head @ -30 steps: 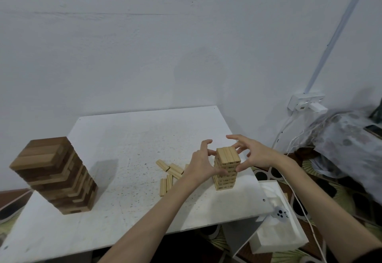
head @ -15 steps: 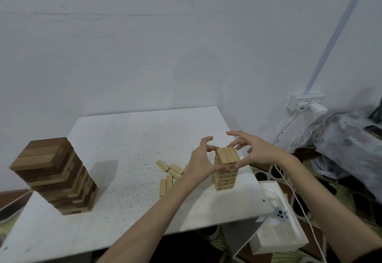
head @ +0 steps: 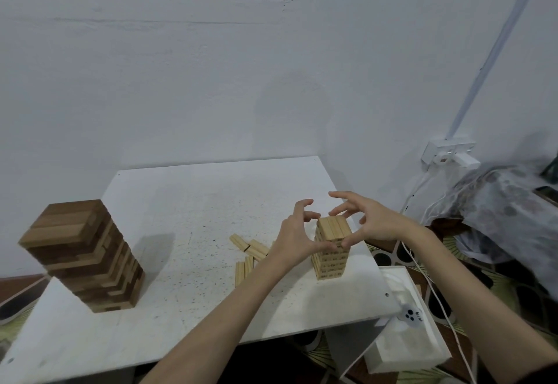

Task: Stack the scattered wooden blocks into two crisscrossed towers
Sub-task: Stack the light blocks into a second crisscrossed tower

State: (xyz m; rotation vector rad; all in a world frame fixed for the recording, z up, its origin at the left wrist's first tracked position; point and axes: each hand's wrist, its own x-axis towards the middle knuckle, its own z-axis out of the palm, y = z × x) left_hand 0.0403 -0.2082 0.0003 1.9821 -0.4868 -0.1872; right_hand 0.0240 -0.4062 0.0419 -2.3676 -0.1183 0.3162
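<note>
small tower [head: 331, 250] stands upright between both hands' curled fingers; left hand [head: 294, 240] and right hand [head: 373, 222] thumbs pinch its near face.

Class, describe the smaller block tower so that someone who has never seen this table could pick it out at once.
Start at the white table. A big tower of dark and light blocks stands at its left; the small tower stands near its right edge, between the left hand and the right hand. It alone is slim and uniformly pale, with loose blocks lying left of it.
</note>
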